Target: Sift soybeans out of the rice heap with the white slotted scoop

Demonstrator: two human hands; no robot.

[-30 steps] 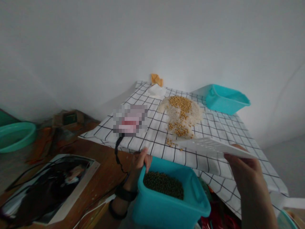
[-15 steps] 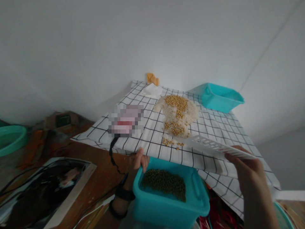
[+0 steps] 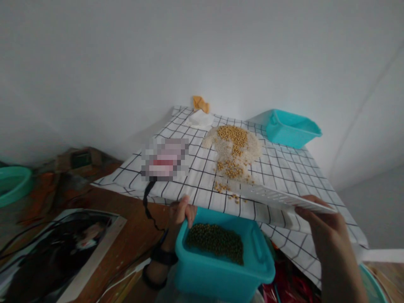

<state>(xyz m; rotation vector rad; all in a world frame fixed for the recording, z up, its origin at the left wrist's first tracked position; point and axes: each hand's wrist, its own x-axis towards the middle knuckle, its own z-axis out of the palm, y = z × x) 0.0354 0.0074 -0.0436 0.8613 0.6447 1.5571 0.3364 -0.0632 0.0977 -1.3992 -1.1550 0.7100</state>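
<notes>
My right hand (image 3: 326,223) is closed on one end of a flat white slotted plastic panel (image 3: 274,197). The panel lies low over the checked cloth (image 3: 195,181), its far end beside some loose yellow beans (image 3: 222,186). Beyond them is a spread heap of pale rice-like grains (image 3: 255,147) with yellow beans (image 3: 232,134) on top. Below the table's front edge, my left hand (image 3: 182,212) is closed around the left rim corner of a turquoise plastic bin (image 3: 221,275). Inside the bin lies a layer of small green beans (image 3: 216,242).
Another turquoise bin (image 3: 292,130) stands at the table's back right. A blurred-out phone-like object (image 3: 168,158) with a black strap lies at the left. White cloth or paper (image 3: 200,119) and a yellow-orange piece (image 3: 201,104) are by the wall. A green basin (image 3: 14,185) is far left.
The panel in my right hand has shifted left, its far end now closer to the loose yellow beans, some of which have moved. My left hand stays on the bin.
</notes>
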